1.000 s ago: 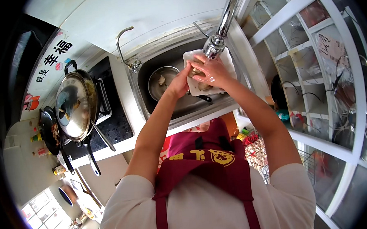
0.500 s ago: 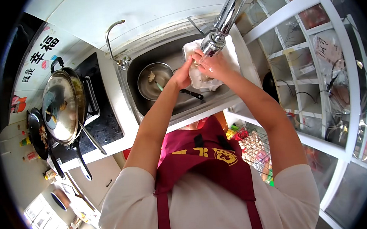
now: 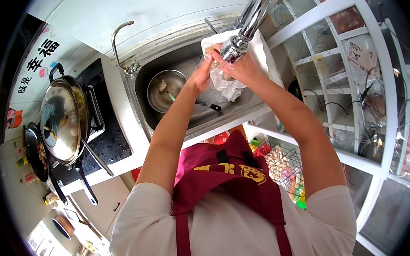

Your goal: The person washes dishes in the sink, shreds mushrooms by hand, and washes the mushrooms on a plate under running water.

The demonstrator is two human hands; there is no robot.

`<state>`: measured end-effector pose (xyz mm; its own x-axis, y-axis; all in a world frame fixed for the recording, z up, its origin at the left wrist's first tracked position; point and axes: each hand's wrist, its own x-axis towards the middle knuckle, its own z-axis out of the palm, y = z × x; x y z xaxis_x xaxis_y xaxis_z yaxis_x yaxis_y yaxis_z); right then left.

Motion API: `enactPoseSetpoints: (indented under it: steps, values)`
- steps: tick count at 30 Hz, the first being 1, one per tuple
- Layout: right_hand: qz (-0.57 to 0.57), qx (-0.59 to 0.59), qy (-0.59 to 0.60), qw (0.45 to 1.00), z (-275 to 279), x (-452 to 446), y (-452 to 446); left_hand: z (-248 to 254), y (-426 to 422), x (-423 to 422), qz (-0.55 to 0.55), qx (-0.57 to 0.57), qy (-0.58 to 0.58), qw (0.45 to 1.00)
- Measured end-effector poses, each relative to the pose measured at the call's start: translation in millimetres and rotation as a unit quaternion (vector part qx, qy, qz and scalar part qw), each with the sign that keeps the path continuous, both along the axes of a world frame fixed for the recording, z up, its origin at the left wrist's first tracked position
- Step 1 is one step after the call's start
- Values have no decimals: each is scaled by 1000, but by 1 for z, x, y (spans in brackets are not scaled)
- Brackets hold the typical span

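Under the chrome faucet [image 3: 234,47] at the sink's right side, my left hand [image 3: 201,76] and my right hand [image 3: 240,70] meet with fingers curled together. Pale, wet lumps show between and below them, but their kind is unclear. The faucet head hides part of my right hand. Beneath both hands spreads a crumpled white plastic bag or liner [image 3: 259,55], wet at its lower edge. To the left of my left hand, a round metal pan [image 3: 153,100] holds a small beige piece [image 3: 162,85] and a green-handled utensil [image 3: 171,96]. A black handle [image 3: 215,107] sticks out near the pan.
The steel sink [image 3: 140,92] has a second, thin curved tap [image 3: 114,42] at its back left. Left of it, a lidded wok [image 3: 63,121] and a frying pan [image 3: 37,150] sit by the stove [image 3: 108,137]. A white-framed shelf [image 3: 373,73] stands close on the right.
The view has shifted slightly. My hands stay together under the faucet, with my left fingers a little more extended. The white plastic's lower edge has bunched up and more water shows in the sink.
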<state>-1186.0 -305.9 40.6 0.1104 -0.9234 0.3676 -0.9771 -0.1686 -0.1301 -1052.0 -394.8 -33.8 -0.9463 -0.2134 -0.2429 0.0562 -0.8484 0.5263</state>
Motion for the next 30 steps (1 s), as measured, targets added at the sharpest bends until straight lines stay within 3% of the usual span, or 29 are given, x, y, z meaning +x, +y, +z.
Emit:
enactPoseSetpoints:
  steps: [4,7,9,16,20,21,24,26,28,30]
  values:
    - [-20,36,-2,999,12,6,-3,1,6,-4,38,-13,6,999]
    - [14,21,88,996,16,5,-2,3,8,-1,45,-10,-32,998]
    - [18,22,58,998,10,3,-1,2,8,1,32,7,-10,999]
    - [-17,186,-147,971,-17,34,-7,10,-1,47,40,-22,-87,995]
    - [53,132,-198,970,-29,45,-20,3,-2,78,87,-28,-186,978]
    - [71,91,-195,974,-36,44,-28,-10,-4,84,107,-26,-155,982]
    - [56,280,-329,900,-16,34,-46,-31,-6,97,127,-12,-177,976]
    - [32,175,-354,918,-21,22,-62,-23,-3,102,139,20,-145,980]
    - [-95,136,-440,882,-19,3,-92,-18,3,105,151,45,-128,979]
    - [-136,145,-452,869,-48,-31,-131,-16,7,106,165,61,-128,976]
